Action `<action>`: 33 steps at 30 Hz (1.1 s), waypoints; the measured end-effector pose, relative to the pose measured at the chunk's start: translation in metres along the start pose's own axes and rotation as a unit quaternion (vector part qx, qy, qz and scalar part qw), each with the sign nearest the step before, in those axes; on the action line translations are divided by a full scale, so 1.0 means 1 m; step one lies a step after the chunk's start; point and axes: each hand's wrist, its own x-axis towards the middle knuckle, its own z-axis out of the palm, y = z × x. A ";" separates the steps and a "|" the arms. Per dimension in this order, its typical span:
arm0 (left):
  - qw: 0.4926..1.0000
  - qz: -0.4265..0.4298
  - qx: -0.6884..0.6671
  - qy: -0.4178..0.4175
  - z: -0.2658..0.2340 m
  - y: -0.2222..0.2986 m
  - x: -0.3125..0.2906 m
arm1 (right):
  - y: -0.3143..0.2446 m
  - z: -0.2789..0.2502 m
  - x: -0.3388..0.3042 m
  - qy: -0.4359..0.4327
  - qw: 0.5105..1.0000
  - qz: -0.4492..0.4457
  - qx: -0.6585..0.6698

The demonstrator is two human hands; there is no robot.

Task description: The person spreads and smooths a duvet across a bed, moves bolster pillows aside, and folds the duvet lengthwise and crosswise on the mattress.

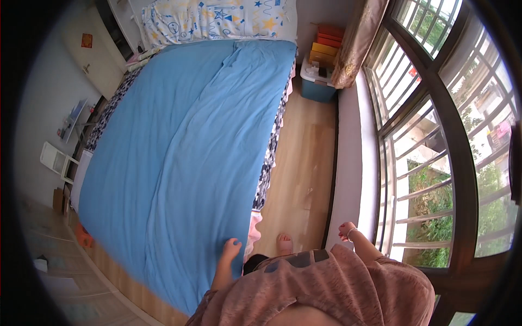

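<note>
A large blue sheet covers most of the bed, with long creases running down its length. My left hand is at the sheet's near right edge, its fingers closed, with a bit of blue cloth showing between them. Off to the right, away from the bed, my right hand hangs beside the window sill. Its fingers are curled in and nothing shows in them; a bracelet circles the wrist.
A patterned pillow lies at the bed's head. Dark patterned bedding and pink frill show below the sheet's right edge. A storage box stands by the curtain. Wooden floor runs between bed and barred window.
</note>
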 end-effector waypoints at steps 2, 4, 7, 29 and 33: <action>0.999 -0.009 -0.009 -0.044 0.008 0.024 0.016 | -0.019 -0.007 0.007 0.009 0.998 -0.014 0.059; 0.986 -0.013 -0.056 -0.156 0.021 0.033 0.032 | -0.044 -0.008 0.010 -0.006 0.993 -0.031 0.116; 0.962 -0.061 -0.026 -0.265 0.040 0.026 0.068 | -0.060 -0.004 0.037 -0.027 0.995 -0.038 0.083; 0.982 -0.058 -0.104 -0.147 0.001 0.248 0.447 | -0.359 -0.145 0.145 0.019 0.990 -0.058 0.127; 0.986 -0.070 0.023 -0.151 0.015 0.305 0.498 | -0.369 -0.202 0.187 0.030 0.999 0.026 0.011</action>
